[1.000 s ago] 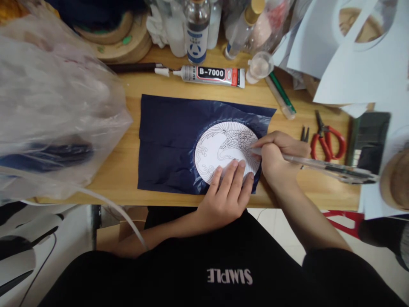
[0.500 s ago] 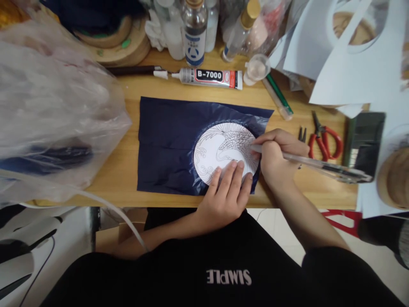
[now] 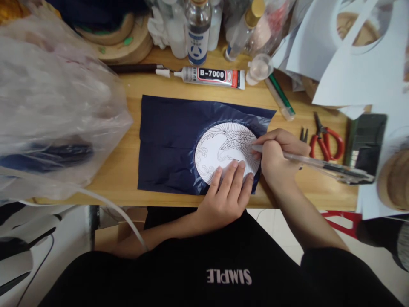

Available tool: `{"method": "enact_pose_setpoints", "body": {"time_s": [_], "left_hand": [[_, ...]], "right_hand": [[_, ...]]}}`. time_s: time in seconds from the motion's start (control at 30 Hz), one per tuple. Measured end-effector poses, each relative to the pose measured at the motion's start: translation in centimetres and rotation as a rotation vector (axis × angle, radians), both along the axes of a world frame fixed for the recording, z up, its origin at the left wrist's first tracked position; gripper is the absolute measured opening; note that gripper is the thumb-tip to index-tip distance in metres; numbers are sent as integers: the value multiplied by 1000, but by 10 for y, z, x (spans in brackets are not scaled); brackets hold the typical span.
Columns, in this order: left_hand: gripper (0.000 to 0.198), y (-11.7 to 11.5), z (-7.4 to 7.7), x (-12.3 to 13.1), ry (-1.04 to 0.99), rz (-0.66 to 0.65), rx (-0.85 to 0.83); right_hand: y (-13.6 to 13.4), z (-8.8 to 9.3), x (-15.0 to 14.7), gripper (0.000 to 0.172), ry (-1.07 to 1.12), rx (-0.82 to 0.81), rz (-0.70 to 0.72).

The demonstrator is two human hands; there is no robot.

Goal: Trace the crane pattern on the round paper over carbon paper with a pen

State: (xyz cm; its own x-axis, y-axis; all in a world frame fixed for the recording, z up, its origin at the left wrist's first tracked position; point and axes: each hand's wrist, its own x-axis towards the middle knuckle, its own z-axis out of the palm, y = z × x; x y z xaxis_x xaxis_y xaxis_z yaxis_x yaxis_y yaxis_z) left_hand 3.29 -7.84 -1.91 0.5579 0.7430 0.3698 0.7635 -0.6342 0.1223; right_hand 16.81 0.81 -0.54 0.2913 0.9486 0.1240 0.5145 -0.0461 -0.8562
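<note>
A round white paper (image 3: 208,161) printed with a line drawing of a feathered bird and curling waves lies on a dark blue sheet (image 3: 168,145). The sheet is wrinkled and shiny around the paper. My left hand (image 3: 225,196) rests flat with fingers apart on the paper's near edge. In my right hand (image 3: 277,153) is a pen (image 3: 329,165), its tip at the right part of the drawing and its back end pointing to the right. Whether the tip touches the paper I cannot tell.
Beyond the sheet lie a glue tube (image 3: 214,76) and several bottles (image 3: 197,38). Red-handled pliers (image 3: 326,140) and a dark phone-like object (image 3: 367,140) are at right. A plastic bag (image 3: 60,98) covers the left side; cut white papers (image 3: 309,55) stand at the back right.
The whole view has shifted very slightly. Both hands keep their places on the drawing, and the pen tip shows no clear movement.
</note>
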Motion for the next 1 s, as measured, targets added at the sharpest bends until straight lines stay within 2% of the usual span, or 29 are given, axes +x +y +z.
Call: {"method": "enact_pose_setpoints", "body": {"time_s": [0.33, 0.77, 1.0], "left_hand": [[56, 1, 0, -1, 6, -5, 11], [45, 1, 0, 1, 7, 14, 35], [49, 1, 0, 0, 7, 0, 19]], "right_hand": [[4, 9, -8, 22, 32, -23, -83], [2, 5, -3, 22, 31, -9, -27], [2, 4, -1, 22, -14, -4, 56]]}}
